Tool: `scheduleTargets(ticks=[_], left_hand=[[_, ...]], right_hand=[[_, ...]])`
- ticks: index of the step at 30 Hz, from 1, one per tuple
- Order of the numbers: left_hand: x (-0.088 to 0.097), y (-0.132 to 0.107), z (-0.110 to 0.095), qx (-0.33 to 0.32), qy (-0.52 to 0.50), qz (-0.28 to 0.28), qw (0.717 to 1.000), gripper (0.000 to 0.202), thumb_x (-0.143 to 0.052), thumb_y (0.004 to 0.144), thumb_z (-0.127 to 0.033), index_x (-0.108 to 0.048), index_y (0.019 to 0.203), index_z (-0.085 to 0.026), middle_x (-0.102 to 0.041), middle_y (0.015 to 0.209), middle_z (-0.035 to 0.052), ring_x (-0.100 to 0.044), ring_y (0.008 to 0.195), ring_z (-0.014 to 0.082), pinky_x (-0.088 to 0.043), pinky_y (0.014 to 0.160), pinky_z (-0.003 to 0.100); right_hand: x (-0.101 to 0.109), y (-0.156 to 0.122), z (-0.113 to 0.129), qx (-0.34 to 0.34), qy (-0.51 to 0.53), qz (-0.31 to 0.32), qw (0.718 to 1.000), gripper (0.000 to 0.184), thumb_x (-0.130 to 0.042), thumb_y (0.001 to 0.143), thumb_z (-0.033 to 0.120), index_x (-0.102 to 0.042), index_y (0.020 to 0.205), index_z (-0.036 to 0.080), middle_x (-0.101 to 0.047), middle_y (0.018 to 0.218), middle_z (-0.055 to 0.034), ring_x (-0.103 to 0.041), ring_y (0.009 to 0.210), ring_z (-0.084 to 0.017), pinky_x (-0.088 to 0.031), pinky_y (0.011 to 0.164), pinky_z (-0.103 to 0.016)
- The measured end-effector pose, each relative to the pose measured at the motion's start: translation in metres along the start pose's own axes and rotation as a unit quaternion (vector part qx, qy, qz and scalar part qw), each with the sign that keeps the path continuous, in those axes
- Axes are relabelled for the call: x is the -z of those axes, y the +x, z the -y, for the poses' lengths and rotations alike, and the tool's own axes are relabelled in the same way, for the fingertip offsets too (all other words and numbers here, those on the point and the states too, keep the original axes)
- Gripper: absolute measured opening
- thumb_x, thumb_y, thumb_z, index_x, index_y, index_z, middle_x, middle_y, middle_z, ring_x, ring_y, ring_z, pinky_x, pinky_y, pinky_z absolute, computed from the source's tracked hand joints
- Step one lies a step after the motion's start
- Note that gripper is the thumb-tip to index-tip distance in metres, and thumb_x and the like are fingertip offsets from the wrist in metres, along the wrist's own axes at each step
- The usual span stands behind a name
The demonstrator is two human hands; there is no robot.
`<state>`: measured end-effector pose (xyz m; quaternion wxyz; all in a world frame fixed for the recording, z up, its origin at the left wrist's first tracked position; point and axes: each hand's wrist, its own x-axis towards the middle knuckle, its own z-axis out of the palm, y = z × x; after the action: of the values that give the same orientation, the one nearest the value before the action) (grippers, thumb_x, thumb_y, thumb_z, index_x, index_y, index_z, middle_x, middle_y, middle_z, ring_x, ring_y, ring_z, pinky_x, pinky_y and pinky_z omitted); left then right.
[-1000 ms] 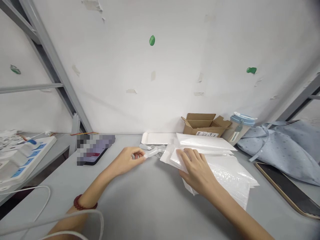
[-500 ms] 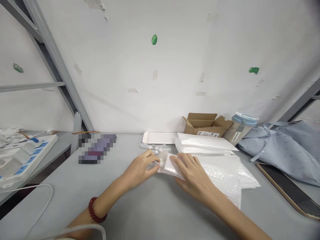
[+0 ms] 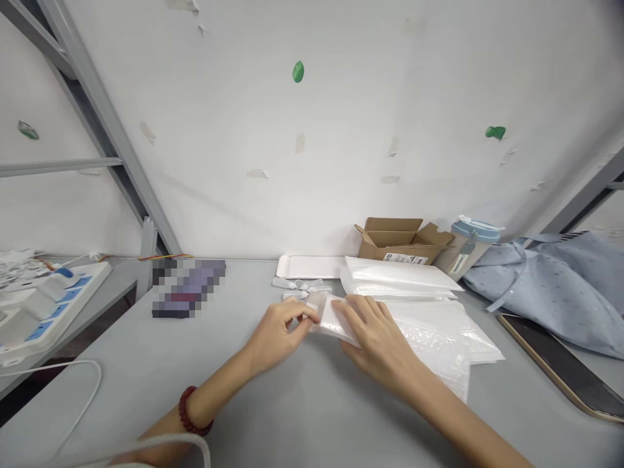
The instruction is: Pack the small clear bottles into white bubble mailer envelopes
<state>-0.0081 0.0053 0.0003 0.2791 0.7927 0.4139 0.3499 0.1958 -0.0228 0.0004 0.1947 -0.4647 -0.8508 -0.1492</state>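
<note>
A white bubble mailer (image 3: 436, 351) lies slantwise on the grey table, its left end raised a little off the surface. At that end my left hand (image 3: 280, 333) pinches the thin, see-through flap between thumb and fingers. My right hand (image 3: 377, 338) grips the mailer just beside the flap, fingers over the top and thumb toward me. Just beyond my left fingertips lie several small whitish loop-shaped pieces (image 3: 299, 285), whose kind I cannot make out. More white mailers (image 3: 400, 273) are stacked behind and beneath the held one.
Against the wall are a flat white tray-like item (image 3: 314, 266), an open cardboard box (image 3: 394, 242) and a blue-lidded cup (image 3: 463, 250). On the right rest a blue cloth bag (image 3: 560, 292) and a phone (image 3: 560, 364). A power strip (image 3: 63, 302) and white cable (image 3: 92, 390) are left.
My left hand has shifted slightly right, and its fingers have closed on the mailer's flap end. The right hand stays nearly where it was. The view has tilted a little.
</note>
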Motion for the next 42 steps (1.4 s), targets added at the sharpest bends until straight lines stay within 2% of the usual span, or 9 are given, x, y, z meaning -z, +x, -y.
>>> scheduleTargets(ticks=[3,5,8,12,19,24,29,37,42], left_hand=[[0.004,0.004,0.008,0.063,0.003,-0.08,0.995,0.018,-0.047,0.083,-0.02,-0.065,0.081,-0.021,-0.066,0.082,-0.0005,-0.053,0.066,0.0122,-0.04,0.058,0.022],[0.006,0.007,0.017,0.073,0.031,-0.092,0.993,0.018,-0.047,0.083,-0.022,-0.064,0.086,-0.02,-0.066,0.087,0.0013,-0.056,0.069,0.0136,-0.043,0.059,0.024],[0.002,0.008,0.032,0.019,0.083,-0.056,0.995,0.025,-0.046,0.083,-0.02,-0.062,0.102,-0.02,-0.064,0.106,0.0056,-0.057,0.092,0.0192,-0.049,0.074,0.03],[-0.013,0.003,0.039,-0.059,0.132,0.025,0.989,0.041,-0.044,0.084,-0.015,-0.052,0.123,-0.023,-0.05,0.133,0.0068,-0.041,0.123,0.0242,-0.039,0.1,0.043],[-0.029,0.001,0.041,-0.084,0.197,0.076,0.974,0.047,-0.043,0.087,-0.018,-0.042,0.132,-0.028,-0.028,0.148,0.0047,-0.022,0.134,0.0306,-0.034,0.103,0.052],[-0.032,0.01,0.042,-0.125,0.206,0.085,0.967,0.042,-0.041,0.088,-0.017,-0.044,0.129,-0.025,-0.038,0.142,0.007,-0.032,0.128,0.0276,-0.035,0.103,0.049],[-0.032,0.006,0.038,-0.145,0.163,0.076,0.973,0.035,-0.041,0.088,-0.014,-0.05,0.121,-0.021,-0.058,0.116,0.0081,-0.049,0.109,0.0229,-0.044,0.092,0.041],[-0.015,0.005,0.023,-0.037,0.045,-0.037,0.998,0.015,-0.045,0.085,-0.019,-0.06,0.089,-0.019,-0.064,0.091,0.0045,-0.057,0.074,0.0145,-0.048,0.067,0.027],[0.012,0.011,0.019,0.046,-0.056,-0.144,0.987,0.012,-0.053,0.08,-0.027,-0.063,0.083,-0.019,-0.065,0.085,0.0028,-0.059,0.077,0.0152,-0.049,0.071,0.027]], right_hand=[[0.0,0.001,-0.006,-0.031,-0.076,-0.057,0.995,0.046,-0.051,0.071,0.011,-0.046,0.117,0.015,-0.054,0.105,-0.0125,-0.047,0.092,-0.026,-0.038,0.071,-0.034],[0.0,0.002,-0.012,-0.072,-0.115,-0.098,0.986,0.043,-0.049,0.075,0.014,-0.046,0.118,0.014,-0.053,0.107,-0.0144,-0.047,0.093,-0.027,-0.038,0.072,-0.036],[0.001,0.003,-0.02,-0.116,-0.126,-0.127,0.977,0.04,-0.049,0.078,0.018,-0.046,0.118,0.014,-0.053,0.108,-0.0138,-0.047,0.093,-0.027,-0.039,0.073,-0.036],[0.002,0.004,-0.023,-0.132,-0.114,-0.145,0.974,0.038,-0.047,0.08,0.022,-0.046,0.117,0.015,-0.053,0.107,-0.0134,-0.047,0.094,-0.027,-0.039,0.073,-0.035],[-0.001,0.004,-0.018,-0.112,-0.095,-0.132,0.98,0.037,-0.046,0.081,0.021,-0.045,0.117,0.015,-0.053,0.107,-0.0135,-0.047,0.095,-0.026,-0.039,0.073,-0.034],[-0.005,0.003,-0.017,-0.102,-0.098,-0.126,0.982,0.037,-0.045,0.081,0.021,-0.044,0.118,0.016,-0.052,0.109,-0.0141,-0.047,0.096,-0.027,-0.038,0.074,-0.035],[-0.006,0.003,-0.018,-0.105,-0.092,-0.119,0.983,0.038,-0.045,0.08,0.021,-0.045,0.118,0.016,-0.052,0.107,-0.0137,-0.047,0.095,-0.027,-0.038,0.073,-0.034],[-0.005,0.003,-0.019,-0.104,-0.081,-0.103,0.986,0.038,-0.045,0.08,0.02,-0.044,0.118,0.016,-0.052,0.108,-0.0132,-0.047,0.095,-0.027,-0.038,0.072,-0.035],[-0.004,0.002,-0.018,-0.102,-0.08,-0.088,0.988,0.04,-0.047,0.077,0.017,-0.045,0.117,0.015,-0.052,0.108,-0.0133,-0.047,0.096,-0.027,-0.039,0.072,-0.035]])
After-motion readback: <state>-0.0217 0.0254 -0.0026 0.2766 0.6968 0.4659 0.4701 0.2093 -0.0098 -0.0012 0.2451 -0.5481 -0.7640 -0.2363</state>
